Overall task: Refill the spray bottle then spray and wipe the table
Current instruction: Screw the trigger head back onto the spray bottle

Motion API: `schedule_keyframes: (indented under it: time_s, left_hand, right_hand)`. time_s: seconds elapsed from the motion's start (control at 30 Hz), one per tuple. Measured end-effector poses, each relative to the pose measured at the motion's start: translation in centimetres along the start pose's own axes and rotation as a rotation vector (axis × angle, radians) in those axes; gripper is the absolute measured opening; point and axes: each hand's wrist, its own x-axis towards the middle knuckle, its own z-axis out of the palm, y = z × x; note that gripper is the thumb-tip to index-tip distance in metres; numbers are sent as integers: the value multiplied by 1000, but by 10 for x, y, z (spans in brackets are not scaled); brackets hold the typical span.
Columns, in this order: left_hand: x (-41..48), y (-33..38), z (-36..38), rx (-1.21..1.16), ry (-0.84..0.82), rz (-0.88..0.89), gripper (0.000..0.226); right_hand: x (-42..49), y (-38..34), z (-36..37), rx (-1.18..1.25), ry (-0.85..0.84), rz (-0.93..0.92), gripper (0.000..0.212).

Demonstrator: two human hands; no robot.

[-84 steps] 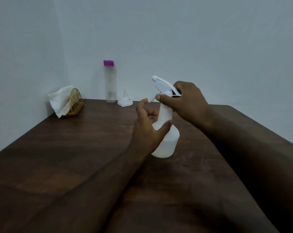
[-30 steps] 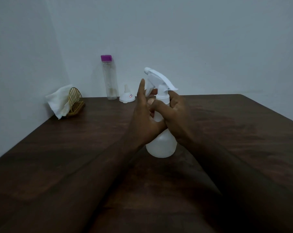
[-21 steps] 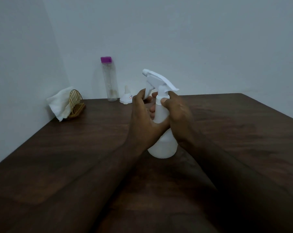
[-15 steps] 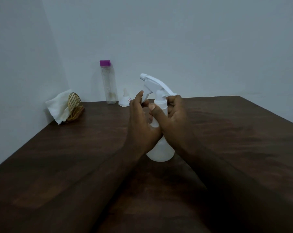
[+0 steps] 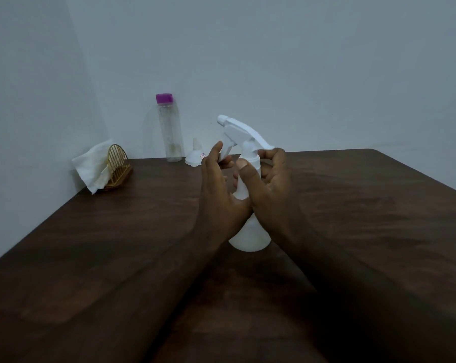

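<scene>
A white spray bottle [image 5: 249,239] with a white trigger head [image 5: 238,132] stands upright on the dark wooden table [image 5: 90,244], in the middle. My left hand [image 5: 219,197] wraps the bottle's left side and neck. My right hand [image 5: 268,187] grips the collar under the trigger head, thumb across its front. At the back stands a clear bottle [image 5: 169,132] with a purple cap, and beside it a small white funnel [image 5: 194,157] rests upside down. White cloth or tissue [image 5: 92,166] hangs from a small golden holder [image 5: 116,166] at the back left.
Pale walls close the table at the back and along the left side. The table's right edge runs diagonally from the far right corner [image 5: 378,150] toward me. Bare wood lies left and right of my forearms.
Both hands have stayed on the spray bottle, with my right fingers shifting around the collar under the trigger head. Earlier my right hand held the trigger head from above. The bottle stayed in place.
</scene>
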Motion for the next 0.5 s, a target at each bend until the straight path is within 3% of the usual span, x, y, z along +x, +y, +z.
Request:
schedule_keyframes:
  time_s: [0.17,0.33,0.5]
  left_hand:
    - [-1,2,0,7,-6,9,93]
    - [1,3,0,6,-3,-5,93]
    - [0,3,0,9,25,23,86]
  right_hand:
    - [-1,2,-2,-13,-47,-7,15]
    - [2,2,1,-39,-24,-13,37]
    - [0,1,-3,-7,-42,-22,18]
